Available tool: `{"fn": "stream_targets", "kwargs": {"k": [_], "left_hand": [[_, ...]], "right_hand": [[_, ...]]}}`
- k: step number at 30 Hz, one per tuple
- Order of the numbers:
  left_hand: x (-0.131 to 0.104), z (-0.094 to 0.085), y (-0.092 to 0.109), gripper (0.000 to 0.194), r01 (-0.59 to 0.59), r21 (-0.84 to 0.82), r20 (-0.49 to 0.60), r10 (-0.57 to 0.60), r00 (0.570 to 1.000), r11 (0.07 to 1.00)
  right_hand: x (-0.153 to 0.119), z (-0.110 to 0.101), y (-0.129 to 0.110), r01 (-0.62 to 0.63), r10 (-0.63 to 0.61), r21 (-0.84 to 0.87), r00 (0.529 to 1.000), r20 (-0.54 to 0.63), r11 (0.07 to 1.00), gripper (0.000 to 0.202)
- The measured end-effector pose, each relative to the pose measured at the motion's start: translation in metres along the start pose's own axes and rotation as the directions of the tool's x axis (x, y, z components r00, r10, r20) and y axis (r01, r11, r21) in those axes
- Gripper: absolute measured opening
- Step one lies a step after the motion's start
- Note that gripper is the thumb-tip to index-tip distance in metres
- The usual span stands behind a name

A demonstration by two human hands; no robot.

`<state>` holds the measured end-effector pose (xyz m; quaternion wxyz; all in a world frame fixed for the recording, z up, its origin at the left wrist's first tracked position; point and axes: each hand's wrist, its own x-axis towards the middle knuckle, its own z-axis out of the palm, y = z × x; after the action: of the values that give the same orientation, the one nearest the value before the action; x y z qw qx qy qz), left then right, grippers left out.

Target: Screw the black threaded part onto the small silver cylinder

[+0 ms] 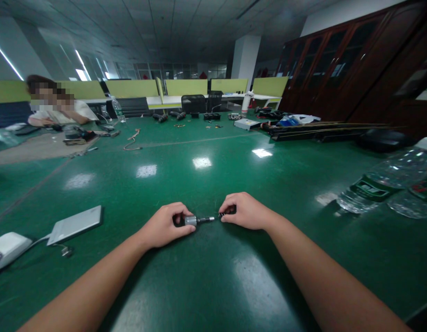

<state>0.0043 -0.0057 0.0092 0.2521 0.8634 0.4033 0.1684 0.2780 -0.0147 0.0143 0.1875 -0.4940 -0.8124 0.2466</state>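
Green table (203, 186) | label (370, 187) blurred | left grip (166, 226) pinches tool (190, 221) | right grip (248, 211) pinches spring (229, 210), perhaps

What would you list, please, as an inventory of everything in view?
Shafted cylinder: one, silver and black, in left hand
Small ridged part: one, black, in right hand
Table: one, green, beneath the hands
Plastic bottles: three, clear, two right, one far left
Flat slab: one, grey, left
Corded device: one, white, left edge
Wire: one, pinkish, far left
Power drills: two, dark, far edge
Long bars: several, black, far right
Cabinets: several, dark brown, right background
Partitions: several, yellow-green, background
Pillar: one, white, background
Seated person: one, pale top, far left
Small far items: uncountable, mixed, far table
Own hands: two, bare, centre
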Motion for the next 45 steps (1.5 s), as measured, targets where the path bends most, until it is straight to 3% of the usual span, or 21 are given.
{"fn": "stream_targets", "kwargs": {"k": [9, 12, 14, 25, 45], "left_hand": [[0.001, 0.000, 0.002, 0.023, 0.000, -0.001, -0.001, 0.000, 1.000, 1.000], [0.001, 0.000, 0.000, 0.022, -0.008, -0.004, -0.006, 0.008, 1.000, 1.000], [0.001, 0.001, 0.000, 0.022, -0.007, -0.001, -0.007, 0.007, 1.000, 1.000], [0.000, 0.000, -0.001, 0.027, -0.018, -0.005, 0.001, 0.018, 1.000, 1.000], [0.001, 0.001, 0.002, 0.022, -0.024, -0.063, -0.011, 0.023, 1.000, 0.998]], "right_hand": [[0.004, 0.015, -0.014, 0.074, -0.073, 0.028, 0.997, -0.032, 0.997, 0.015], [0.006, 0.023, -0.021, 0.100, -0.089, 0.197, 0.994, -0.063, 0.975, 0.042], [0.007, 0.026, -0.023, 0.124, -0.104, 0.216, 0.989, -0.105, 0.968, 0.046], [0.012, 0.038, -0.023, 0.174, -0.169, 0.058, 0.981, -0.091, 0.983, 0.019], [0.012, 0.039, -0.034, 0.207, -0.207, -0.003, 0.977, -0.046, 0.978, 0.015]]}}
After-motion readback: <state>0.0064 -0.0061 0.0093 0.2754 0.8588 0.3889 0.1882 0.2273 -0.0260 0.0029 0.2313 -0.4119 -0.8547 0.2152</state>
